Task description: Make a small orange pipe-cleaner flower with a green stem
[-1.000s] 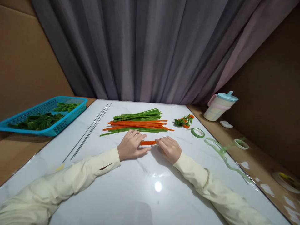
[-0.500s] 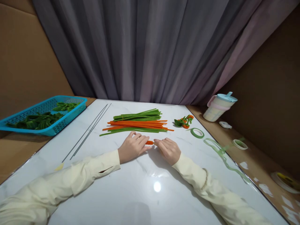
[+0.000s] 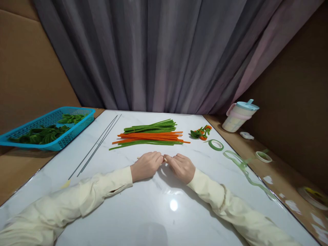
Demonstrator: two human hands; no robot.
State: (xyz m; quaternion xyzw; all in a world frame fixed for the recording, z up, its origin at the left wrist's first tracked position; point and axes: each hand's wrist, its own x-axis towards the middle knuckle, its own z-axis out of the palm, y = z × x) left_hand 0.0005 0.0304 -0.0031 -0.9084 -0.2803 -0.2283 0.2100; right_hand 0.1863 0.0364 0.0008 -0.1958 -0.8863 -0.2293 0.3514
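My left hand is closed around a thin pale stick, whose end pokes out past the knuckles on the left. Close beside it, my right hand pinches at the pale tip showing between the two hands. Any orange piece on the stick is hidden by the fingers. Just beyond the hands lie orange fuzzy stems between green fuzzy stems and a few more green ones. A small heap of green and orange shaped pieces sits to their right.
A blue basket with green leafy pieces stands at the left. Thin dark wires lie near it. At right are a green tape roll, a loose green strip, a white-green roll and a lidded cup.
My left hand has closed further and turned over the stick, hiding the orange piece seen before. A pale end now shows left of it. My right hand has shifted slightly left.
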